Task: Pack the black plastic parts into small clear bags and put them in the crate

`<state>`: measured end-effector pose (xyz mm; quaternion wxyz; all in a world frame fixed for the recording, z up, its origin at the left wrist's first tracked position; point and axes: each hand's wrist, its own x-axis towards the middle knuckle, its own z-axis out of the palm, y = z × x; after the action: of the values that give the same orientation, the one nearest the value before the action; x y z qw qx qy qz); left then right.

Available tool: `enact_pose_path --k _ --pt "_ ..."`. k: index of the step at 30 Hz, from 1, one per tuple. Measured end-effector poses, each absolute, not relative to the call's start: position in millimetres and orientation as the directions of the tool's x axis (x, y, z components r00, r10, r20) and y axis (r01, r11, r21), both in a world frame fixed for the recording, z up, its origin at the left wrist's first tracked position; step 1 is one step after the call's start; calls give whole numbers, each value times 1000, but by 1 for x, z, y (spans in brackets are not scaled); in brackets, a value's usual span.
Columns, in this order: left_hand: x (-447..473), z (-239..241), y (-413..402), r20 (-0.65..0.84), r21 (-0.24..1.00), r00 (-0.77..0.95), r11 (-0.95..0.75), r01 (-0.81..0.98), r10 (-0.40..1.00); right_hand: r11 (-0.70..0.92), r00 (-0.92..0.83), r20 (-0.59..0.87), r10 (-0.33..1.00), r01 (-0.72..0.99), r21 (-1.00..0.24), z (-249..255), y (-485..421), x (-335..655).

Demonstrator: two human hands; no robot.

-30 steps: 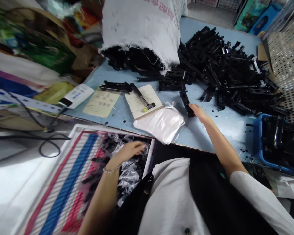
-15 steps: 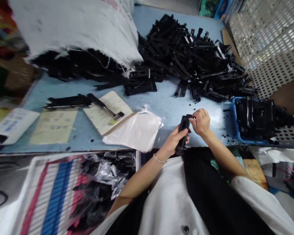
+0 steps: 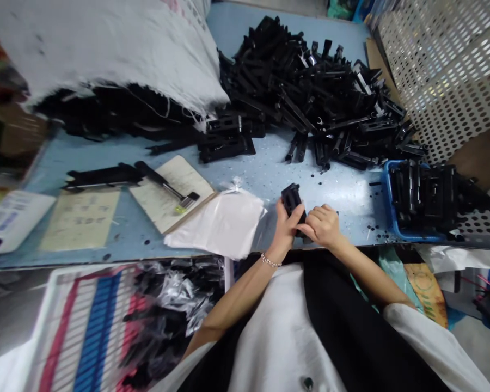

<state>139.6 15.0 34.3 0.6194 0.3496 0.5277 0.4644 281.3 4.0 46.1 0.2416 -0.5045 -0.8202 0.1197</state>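
My left hand (image 3: pixel 285 227) is wrapped round a black plastic part (image 3: pixel 293 200), long and narrow with a slotted body, held upright over the table's front edge. My right hand (image 3: pixel 322 224) is closed, its thumb pressing against the lower end of that part. Whether the right fingers also pinch something small is hidden. Beyond the hands lies a big heap of similar black parts (image 3: pixel 310 92). On the right stands a blue bin (image 3: pixel 387 188) packed with more black parts (image 3: pixel 433 196).
Left of my hands lie clear plastic bags (image 3: pixel 224 220), a notebook (image 3: pixel 161 204) with a brush (image 3: pixel 175 188) on it, and a paper sheet (image 3: pixel 81 220). A white woven sack (image 3: pixel 118 43) stands at the back left. A perforated crate (image 3: pixel 449 71) borders the right side.
My left hand has turned the black part so its top end tips away. My right hand has moved from the upper end down to the lower end, thumb against it.
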Motion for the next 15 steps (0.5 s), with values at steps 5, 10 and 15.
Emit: enact_pose_path --k 5,10,15 --pt "152 11 7 -172 958 175 123 258 969 23 71 245 967 932 -361 44 99 306" --pt "151 12 7 -62 774 192 -74 628 979 -172 209 95 973 938 -300 26 161 317" --pt "132 18 27 -30 925 203 -50 376 979 -128 195 59 979 816 -564 36 139 327"
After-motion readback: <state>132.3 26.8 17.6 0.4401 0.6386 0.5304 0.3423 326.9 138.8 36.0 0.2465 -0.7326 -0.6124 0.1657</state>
